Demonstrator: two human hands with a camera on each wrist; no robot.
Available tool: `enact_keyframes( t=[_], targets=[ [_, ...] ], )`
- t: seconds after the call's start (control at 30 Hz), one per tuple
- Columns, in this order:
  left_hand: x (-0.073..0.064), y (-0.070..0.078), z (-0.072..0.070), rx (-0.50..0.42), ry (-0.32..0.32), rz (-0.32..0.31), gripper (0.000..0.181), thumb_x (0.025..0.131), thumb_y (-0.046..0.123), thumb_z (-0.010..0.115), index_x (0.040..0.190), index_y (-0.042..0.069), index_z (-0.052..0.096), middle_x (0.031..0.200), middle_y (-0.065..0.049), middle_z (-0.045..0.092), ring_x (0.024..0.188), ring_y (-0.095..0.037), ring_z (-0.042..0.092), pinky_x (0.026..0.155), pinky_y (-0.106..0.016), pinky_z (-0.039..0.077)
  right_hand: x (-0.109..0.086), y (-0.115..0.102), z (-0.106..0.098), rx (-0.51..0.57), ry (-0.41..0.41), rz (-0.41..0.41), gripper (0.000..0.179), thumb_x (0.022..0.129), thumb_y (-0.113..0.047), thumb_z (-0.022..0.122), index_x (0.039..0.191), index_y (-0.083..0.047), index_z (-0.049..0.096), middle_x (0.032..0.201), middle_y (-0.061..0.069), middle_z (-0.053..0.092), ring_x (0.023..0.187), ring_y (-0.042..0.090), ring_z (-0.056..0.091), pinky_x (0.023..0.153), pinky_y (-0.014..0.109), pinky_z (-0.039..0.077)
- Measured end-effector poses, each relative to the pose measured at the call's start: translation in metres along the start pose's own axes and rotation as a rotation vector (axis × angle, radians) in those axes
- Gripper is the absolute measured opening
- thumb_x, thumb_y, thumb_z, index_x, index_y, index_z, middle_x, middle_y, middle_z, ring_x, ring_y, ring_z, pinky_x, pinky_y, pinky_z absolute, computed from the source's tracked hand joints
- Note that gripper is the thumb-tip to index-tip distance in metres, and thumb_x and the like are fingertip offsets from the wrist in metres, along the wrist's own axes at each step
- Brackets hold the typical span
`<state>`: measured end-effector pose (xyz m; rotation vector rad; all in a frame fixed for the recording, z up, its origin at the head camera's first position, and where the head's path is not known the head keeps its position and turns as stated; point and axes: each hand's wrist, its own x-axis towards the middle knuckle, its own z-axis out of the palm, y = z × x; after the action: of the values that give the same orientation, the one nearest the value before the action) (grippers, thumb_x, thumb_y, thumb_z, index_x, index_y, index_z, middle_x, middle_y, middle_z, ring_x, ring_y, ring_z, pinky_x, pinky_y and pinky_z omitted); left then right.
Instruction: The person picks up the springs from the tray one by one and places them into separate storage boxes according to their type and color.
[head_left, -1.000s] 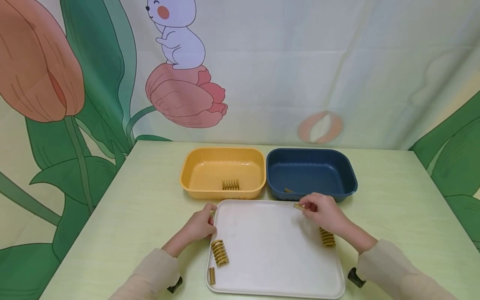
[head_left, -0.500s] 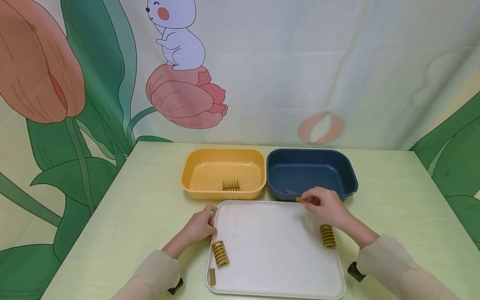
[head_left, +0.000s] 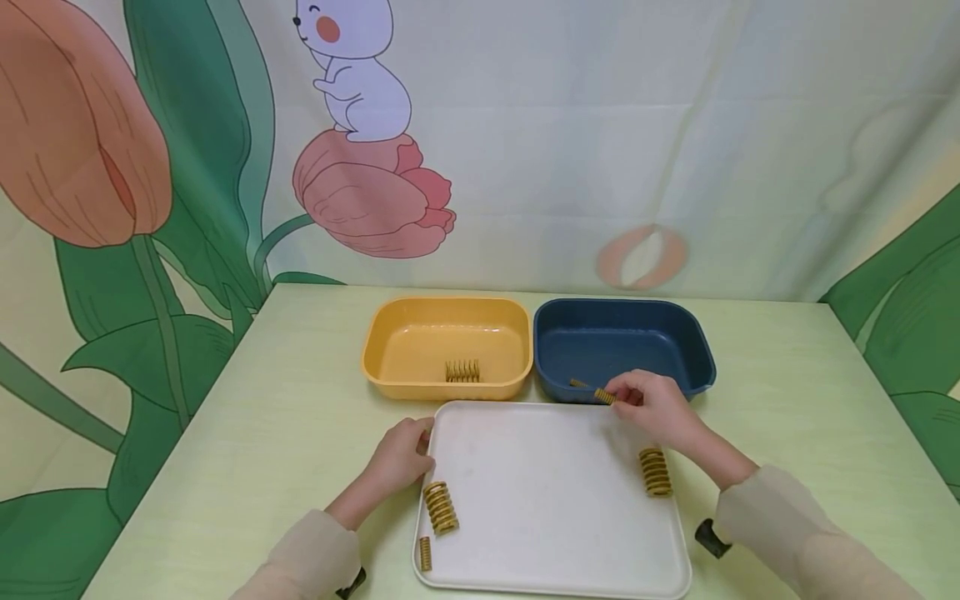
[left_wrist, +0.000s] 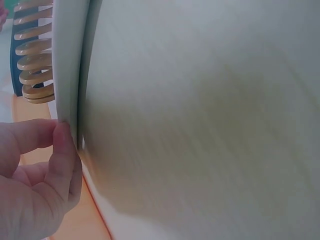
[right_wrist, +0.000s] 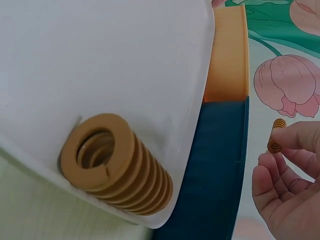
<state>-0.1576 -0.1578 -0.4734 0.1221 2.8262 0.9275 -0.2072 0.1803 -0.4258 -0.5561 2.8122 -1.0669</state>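
My right hand (head_left: 660, 406) pinches a small gold spring (head_left: 603, 396) between thumb and fingertips, over the near rim of the navy bin (head_left: 626, 310). The right wrist view shows the same small spring (right_wrist: 276, 136) pinched clear of any surface. With my left hand (head_left: 401, 454) I grip the left rim of the white tray (head_left: 547, 500); the left wrist view has thumb and fingers (left_wrist: 62, 145) pinching that rim. A large spring (head_left: 440, 507) and a small spring (head_left: 425, 553) lie at the tray's left side. Another large spring (head_left: 655, 472) lies along its right edge.
A yellow bin (head_left: 446, 390) stands left of the navy one, holding a large spring (head_left: 462, 372). Inside the navy bin a small spring (head_left: 578, 383) is partly visible. Both bins stand behind the tray on the pale green table (head_left: 300, 375), before a printed curtain.
My right hand has risen and moved slightly away from me with the small spring, from above the tray's far edge to the navy bin's near rim. The left hand stays on the tray.
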Motion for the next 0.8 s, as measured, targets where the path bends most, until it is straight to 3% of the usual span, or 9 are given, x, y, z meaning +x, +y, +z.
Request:
enact_keyframes(
  t=[0.3, 0.53, 0.8],
  targets=[
    [-0.001, -0.003, 0.004, 0.027, 0.017, 0.005, 0.052, 0.068, -0.004, 0.063, 0.118, -0.007, 0.05, 0.084, -0.009, 0.052, 0.073, -0.017, 0.044, 0.065, -0.029, 0.039, 0.003, 0.001, -0.002, -0.005, 0.019, -0.003, 0.016, 0.077, -0.001, 0.061, 0.092, -0.001, 0.064, 0.078, 0.007, 0.056, 0.069, 0.016, 0.047, 0.059, 0.021, 0.042],
    [0.0, -0.003, 0.004, 0.02, 0.02, 0.008, 0.043, 0.067, -0.005, 0.062, 0.109, -0.003, 0.055, 0.081, -0.008, 0.049, 0.071, -0.017, 0.041, 0.061, -0.027, 0.036, 0.008, 0.002, -0.005, 0.0, 0.024, 0.005, 0.015, 0.077, -0.001, 0.062, 0.092, -0.001, 0.064, 0.078, 0.007, 0.057, 0.069, 0.016, 0.047, 0.058, 0.021, 0.042],
    [0.0, -0.002, 0.003, -0.022, 0.015, -0.016, 0.053, 0.067, -0.006, 0.061, 0.118, -0.007, 0.049, 0.086, -0.009, 0.052, 0.073, -0.018, 0.044, 0.064, -0.028, 0.04, 0.016, 0.004, -0.005, -0.01, 0.013, 0.002, 0.015, 0.078, -0.002, 0.061, 0.093, -0.001, 0.063, 0.079, 0.008, 0.057, 0.069, 0.017, 0.047, 0.058, 0.022, 0.042]
  ],
)
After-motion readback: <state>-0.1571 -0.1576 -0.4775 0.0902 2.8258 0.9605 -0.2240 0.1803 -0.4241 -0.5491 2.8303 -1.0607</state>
